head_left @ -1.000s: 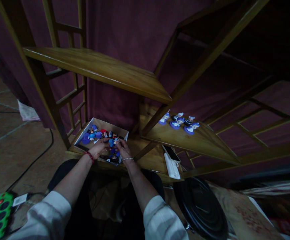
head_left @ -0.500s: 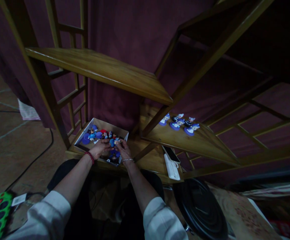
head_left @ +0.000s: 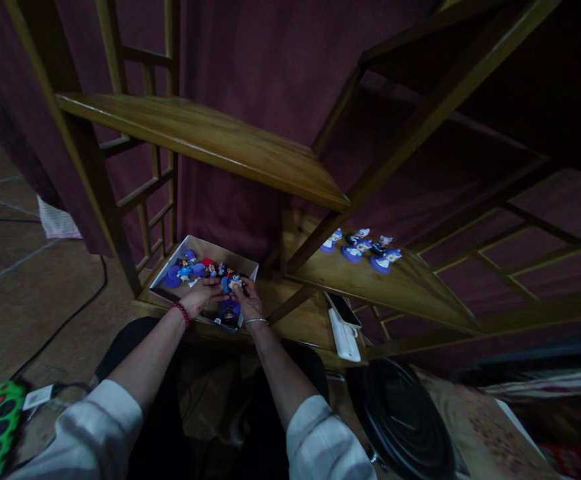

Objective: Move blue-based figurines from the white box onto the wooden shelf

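Note:
A shallow cardboard box on the low shelf holds several small figurines with blue, red and dark parts, some on round purple bases. Over its near right part, my right hand has its thumb and fingers around a blue-and-white figurine. My left hand reaches in from the near side, fingers stretched towards that same figurine; whether they touch it is hard to make out. Between and below the hands lies a dark-haired figurine with purple about it.
Several cat-eared figurines stand on a higher shelf at right. Below it lie a phone and a white object. A wooden board juts above the box. A black round stool stands at lower right.
The hands and the figurine between them have stayed nearly in place. The whole view has shifted very slightly.

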`<state>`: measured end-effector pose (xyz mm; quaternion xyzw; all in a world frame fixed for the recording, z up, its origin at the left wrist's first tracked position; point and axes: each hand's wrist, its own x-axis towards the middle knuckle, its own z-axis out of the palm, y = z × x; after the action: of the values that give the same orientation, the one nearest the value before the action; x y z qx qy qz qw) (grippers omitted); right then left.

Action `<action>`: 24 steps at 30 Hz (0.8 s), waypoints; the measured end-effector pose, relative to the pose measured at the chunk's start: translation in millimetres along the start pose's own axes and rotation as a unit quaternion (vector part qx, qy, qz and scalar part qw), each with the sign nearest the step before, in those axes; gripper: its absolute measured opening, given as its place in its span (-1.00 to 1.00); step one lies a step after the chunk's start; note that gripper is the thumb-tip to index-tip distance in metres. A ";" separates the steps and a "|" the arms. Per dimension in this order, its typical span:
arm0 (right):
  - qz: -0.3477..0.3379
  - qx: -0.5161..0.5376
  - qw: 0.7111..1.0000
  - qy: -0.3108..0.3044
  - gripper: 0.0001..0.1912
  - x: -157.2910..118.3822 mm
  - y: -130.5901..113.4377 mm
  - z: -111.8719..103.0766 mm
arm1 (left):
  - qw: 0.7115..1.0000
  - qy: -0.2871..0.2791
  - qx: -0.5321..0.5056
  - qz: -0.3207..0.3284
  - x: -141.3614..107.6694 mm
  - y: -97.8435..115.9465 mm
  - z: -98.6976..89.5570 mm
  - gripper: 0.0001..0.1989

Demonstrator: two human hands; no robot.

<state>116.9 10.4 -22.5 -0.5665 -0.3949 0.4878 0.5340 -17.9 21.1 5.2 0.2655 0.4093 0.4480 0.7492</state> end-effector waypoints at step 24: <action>-0.005 0.013 1.000 -0.007 -0.61 -1.4 0.0 -0.7 | 1.000 -0.007 0.021 0.008 -1.1 1.5 0.4 -0.89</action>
<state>117.3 8.9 -22.3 -0.5543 -0.3948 0.4940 0.5412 -18.6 20.8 7.0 0.2875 0.4108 0.4432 0.7431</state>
